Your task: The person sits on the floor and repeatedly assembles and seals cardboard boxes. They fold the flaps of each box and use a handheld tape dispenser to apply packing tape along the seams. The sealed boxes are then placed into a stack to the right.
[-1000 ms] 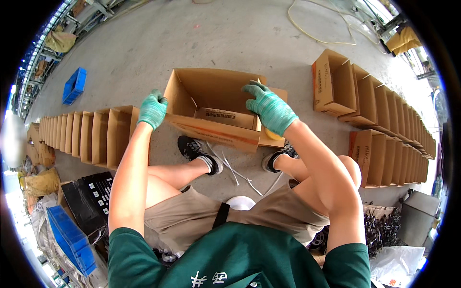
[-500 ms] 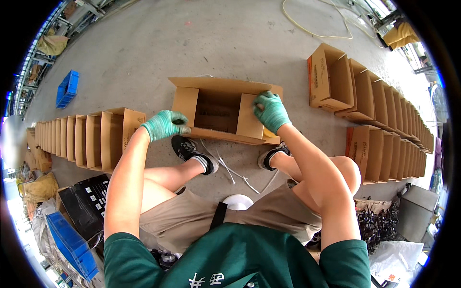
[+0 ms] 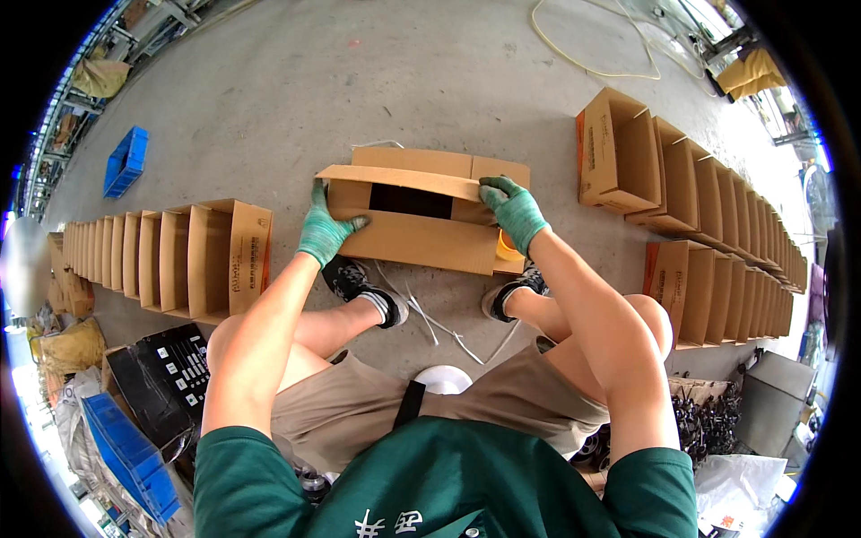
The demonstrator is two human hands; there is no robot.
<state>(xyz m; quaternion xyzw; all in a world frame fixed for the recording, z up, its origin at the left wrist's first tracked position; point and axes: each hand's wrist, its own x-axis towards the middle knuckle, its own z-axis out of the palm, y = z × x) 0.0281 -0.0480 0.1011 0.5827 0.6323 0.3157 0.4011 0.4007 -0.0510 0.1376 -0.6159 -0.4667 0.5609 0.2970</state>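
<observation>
A brown cardboard box (image 3: pixel 421 242) stands on the floor in front of my feet, its top partly covered by flaps. Between my hands a long flap (image 3: pixel 404 181) tilts over the opening, leaving a dark gap into the box. My left hand (image 3: pixel 326 226), in a green glove, grips the box's left end, fingers at the flap's end and thumb over the near flap. At the flap's right end, my gloved right hand (image 3: pixel 516 212) has its fingers curled on the edge. A yellow round thing (image 3: pixel 509 247), partly hidden, sits by the box's right end.
Rows of open cardboard boxes stand at the left (image 3: pixel 206 260) and right (image 3: pixel 619 152). White straps (image 3: pixel 439 327) lie between my shoes. A blue crate (image 3: pixel 126 162) is farther left; a pale hose (image 3: pixel 583 63) curves across the far floor.
The long flap has come from standing up at the far side to tilting toward me. My left hand has moved right and up onto the box; the right hand has shifted slightly nearer.
</observation>
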